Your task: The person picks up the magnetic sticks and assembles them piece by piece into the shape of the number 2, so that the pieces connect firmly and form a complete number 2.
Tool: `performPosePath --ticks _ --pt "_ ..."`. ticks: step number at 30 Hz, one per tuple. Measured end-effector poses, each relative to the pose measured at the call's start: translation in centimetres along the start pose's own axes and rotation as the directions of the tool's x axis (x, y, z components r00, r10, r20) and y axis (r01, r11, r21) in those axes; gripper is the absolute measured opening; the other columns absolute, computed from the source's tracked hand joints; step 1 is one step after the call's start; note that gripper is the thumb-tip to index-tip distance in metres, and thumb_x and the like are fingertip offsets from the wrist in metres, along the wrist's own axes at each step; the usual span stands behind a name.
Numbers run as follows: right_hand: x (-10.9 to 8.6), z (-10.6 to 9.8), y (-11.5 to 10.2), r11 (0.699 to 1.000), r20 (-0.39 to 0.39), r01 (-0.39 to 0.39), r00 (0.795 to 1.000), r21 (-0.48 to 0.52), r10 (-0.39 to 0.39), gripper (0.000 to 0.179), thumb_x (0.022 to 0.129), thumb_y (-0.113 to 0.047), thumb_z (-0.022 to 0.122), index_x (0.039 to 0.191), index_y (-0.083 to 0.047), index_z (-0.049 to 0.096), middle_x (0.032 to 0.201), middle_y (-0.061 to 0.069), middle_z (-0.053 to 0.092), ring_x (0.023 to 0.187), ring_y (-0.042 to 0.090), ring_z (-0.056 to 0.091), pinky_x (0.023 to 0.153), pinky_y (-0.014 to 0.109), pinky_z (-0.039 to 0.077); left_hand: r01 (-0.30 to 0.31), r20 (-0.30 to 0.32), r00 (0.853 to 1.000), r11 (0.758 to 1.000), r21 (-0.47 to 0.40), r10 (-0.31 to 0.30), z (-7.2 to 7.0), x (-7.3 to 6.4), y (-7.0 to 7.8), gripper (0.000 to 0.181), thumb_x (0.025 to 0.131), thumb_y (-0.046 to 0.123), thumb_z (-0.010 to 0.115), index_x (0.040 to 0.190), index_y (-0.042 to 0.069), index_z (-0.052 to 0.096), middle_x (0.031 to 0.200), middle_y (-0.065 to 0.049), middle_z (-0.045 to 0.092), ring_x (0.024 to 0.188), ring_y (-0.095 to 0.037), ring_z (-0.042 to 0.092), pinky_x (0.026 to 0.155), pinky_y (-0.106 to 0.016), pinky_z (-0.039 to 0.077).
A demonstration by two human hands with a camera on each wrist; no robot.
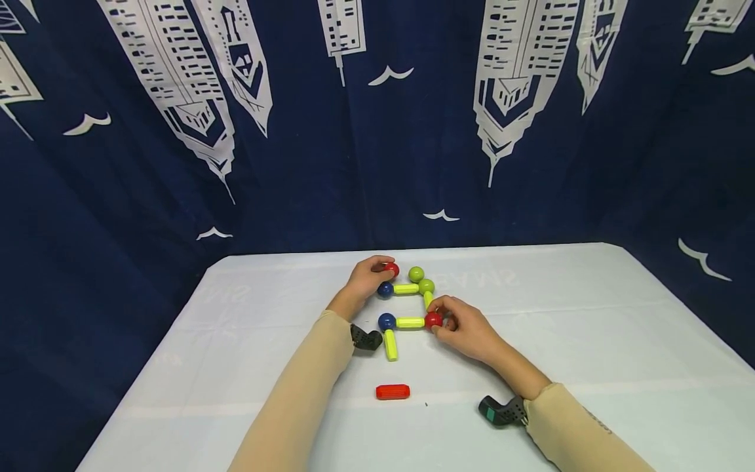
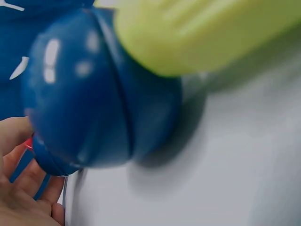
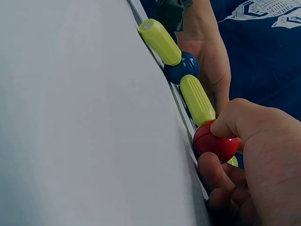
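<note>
My left hand (image 1: 366, 276) holds a red ball (image 1: 392, 269) at the far side of the figure, beside a blue ball (image 1: 385, 290). My right hand (image 1: 468, 330) pinches another red ball (image 1: 433, 320) between thumb and fingers, plain in the right wrist view. That ball joins a yellow-green rod (image 1: 409, 322) leading to a second blue ball (image 1: 387, 321), from which another rod (image 1: 391, 345) points toward me. A far rod (image 1: 406, 288) links the other blue ball to a green ball (image 1: 426, 286). In the left wrist view a blue ball (image 2: 103, 94) fills much of the picture.
A loose red rod (image 1: 392, 392) lies on the white table (image 1: 236, 393) nearer to me. One more green ball (image 1: 416, 274) sits behind the figure, touching or close to its green corner ball. A dark blue printed cloth (image 1: 354, 164) hangs behind the table.
</note>
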State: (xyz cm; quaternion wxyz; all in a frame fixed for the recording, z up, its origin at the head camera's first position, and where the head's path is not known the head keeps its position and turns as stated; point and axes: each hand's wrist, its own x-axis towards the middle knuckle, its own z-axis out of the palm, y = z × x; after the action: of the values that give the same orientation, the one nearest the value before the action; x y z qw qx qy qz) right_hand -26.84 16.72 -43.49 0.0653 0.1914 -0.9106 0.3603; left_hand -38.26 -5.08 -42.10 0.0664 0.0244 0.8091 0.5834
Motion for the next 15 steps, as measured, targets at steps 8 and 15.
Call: performPosePath --ticks 8,15 --pt "0.0 0.1 0.2 1.0 0.0 0.003 1.0 0.001 -0.003 0.031 0.076 -0.018 0.067 0.103 -0.028 0.055 0.088 -0.007 0.057 0.062 0.01 0.049 0.056 0.022 0.042 0.028 -0.038 0.999 0.991 -0.13 -0.033 -1.4 -1.7 -0.1 0.034 0.084 0.023 0.063 0.118 0.023 0.058 0.112 0.0 0.058 0.106 -0.018 0.051 0.092 -0.034 0.037" --pt "0.0 0.1 0.0 1.0 0.001 0.0 1.0 0.003 0.0 0.031 0.077 -0.018 0.067 0.104 -0.027 0.055 0.089 -0.007 0.058 0.062 0.011 0.049 0.056 0.022 0.042 0.031 -0.054 0.998 0.983 -0.181 -0.042 -2.7 -4.0 -0.9 0.041 0.084 0.021 0.064 0.122 0.016 0.05 0.109 -0.002 0.062 0.105 -0.018 0.052 0.092 -0.035 0.035"
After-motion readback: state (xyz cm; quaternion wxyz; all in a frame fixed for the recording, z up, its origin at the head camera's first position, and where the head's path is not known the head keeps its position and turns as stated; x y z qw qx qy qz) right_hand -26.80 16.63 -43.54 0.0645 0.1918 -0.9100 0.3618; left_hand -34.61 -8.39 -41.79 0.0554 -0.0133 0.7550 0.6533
